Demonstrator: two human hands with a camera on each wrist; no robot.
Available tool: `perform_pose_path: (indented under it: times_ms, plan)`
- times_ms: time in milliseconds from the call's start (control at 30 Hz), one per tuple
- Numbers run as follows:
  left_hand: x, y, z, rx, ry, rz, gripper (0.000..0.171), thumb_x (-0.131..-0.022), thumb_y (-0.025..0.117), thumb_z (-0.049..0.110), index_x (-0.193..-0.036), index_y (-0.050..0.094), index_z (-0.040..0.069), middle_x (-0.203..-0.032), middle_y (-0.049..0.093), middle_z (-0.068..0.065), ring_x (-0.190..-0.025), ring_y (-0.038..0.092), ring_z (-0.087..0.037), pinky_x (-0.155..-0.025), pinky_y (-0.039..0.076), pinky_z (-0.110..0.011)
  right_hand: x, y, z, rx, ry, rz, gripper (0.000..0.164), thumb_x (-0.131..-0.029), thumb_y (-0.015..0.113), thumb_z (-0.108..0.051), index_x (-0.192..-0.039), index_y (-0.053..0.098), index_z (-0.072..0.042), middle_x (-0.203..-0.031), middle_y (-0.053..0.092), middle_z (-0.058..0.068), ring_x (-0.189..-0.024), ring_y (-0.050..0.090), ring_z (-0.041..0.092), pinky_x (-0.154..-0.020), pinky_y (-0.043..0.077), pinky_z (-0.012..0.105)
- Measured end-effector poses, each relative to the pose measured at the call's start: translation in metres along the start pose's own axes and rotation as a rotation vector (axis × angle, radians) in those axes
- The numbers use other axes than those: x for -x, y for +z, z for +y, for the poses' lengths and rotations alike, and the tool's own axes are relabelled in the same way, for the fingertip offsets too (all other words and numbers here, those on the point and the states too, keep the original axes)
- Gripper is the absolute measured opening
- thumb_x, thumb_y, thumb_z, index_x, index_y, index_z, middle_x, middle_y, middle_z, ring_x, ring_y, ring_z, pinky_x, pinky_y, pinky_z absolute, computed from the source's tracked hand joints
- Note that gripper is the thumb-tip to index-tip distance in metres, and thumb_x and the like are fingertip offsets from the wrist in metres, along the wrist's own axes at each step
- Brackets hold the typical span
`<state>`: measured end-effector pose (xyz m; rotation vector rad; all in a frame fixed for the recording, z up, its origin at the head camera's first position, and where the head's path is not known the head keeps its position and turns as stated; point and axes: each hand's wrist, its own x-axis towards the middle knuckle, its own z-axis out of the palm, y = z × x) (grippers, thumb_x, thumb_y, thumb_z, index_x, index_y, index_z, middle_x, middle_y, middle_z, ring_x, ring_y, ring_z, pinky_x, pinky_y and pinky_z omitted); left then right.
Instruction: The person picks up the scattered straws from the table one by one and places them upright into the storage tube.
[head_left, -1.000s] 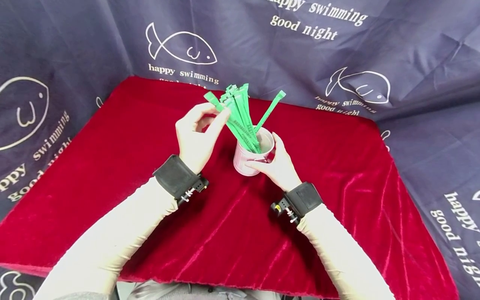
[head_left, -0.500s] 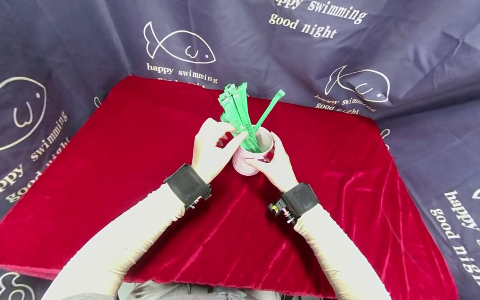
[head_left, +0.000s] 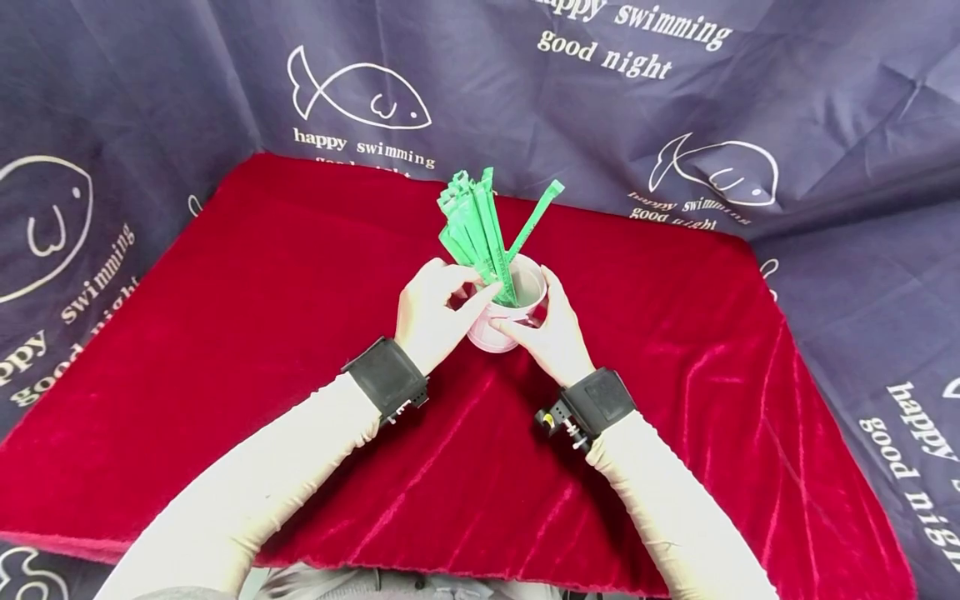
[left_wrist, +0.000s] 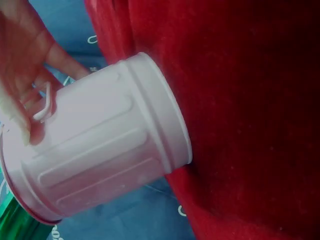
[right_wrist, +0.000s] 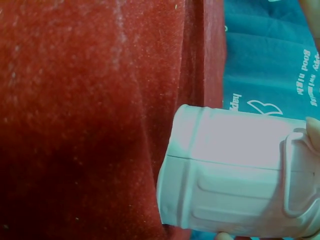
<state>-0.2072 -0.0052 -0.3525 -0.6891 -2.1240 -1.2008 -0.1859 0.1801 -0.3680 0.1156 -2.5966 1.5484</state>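
Observation:
A small pink pail [head_left: 491,335] with raised panels and a wire handle stands on the red cloth. Many slim green stick packets [head_left: 468,221] lean out of it to the left, and one green packet [head_left: 538,215] tilts right. My left hand [head_left: 435,312] pinches green packets low, by the pail's rim, between thumb and fingers; how many cannot be told. My right hand [head_left: 558,337] grips the pail's right side, thumb in front, fingers behind. In the left wrist view the right hand [left_wrist: 25,60] shows beside the pail's handle [left_wrist: 46,105].
Red velvet cloth [head_left: 300,275] covers the table, with folds at the right. A dark blue curtain [head_left: 510,100] printed with fish and words hangs behind and at both sides. A black wrist strap [head_left: 386,375] sits on each forearm.
My left hand has come down and right, from high on a green packet to beside the pail's rim. That packet has sunk in among the bunch. The right hand stays on the pail.

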Motion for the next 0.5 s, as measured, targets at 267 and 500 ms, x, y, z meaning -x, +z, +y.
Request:
perform_pose_path:
  times_ms: [267, 500]
  plan:
    - [0.0036, -0.0013, -0.0019, 0.048, -0.005, -0.035, 0.012, -0.084, 0.079, 0.018, -0.094, 0.079, 0.012, -0.076, 0.070, -0.003, -0.067, 0.061, -0.015, -0.059, 0.054, -0.026, 0.0017, -0.0001, 0.0020, -0.010, 0.030, -0.003, 0.096, -0.081, 0.083, -0.023, -0.155, 0.023, -0.011, -0.150, 0.044, 0.008, -0.133, 0.049, 0.024, -0.105, 0.051, 0.041]
    - [0.0048, -0.0076, -0.0040, 0.074, 0.031, -0.077, 0.018, -0.083, 0.080, 0.017, -0.100, 0.079, 0.013, -0.086, 0.074, -0.002, -0.070, 0.065, -0.014, -0.062, 0.059, -0.027, 0.0015, -0.0079, 0.0031, 0.021, -0.012, -0.066, 0.094, -0.079, 0.084, -0.022, -0.153, 0.027, -0.014, -0.149, 0.045, 0.006, -0.136, 0.046, 0.021, -0.117, 0.039, 0.043]
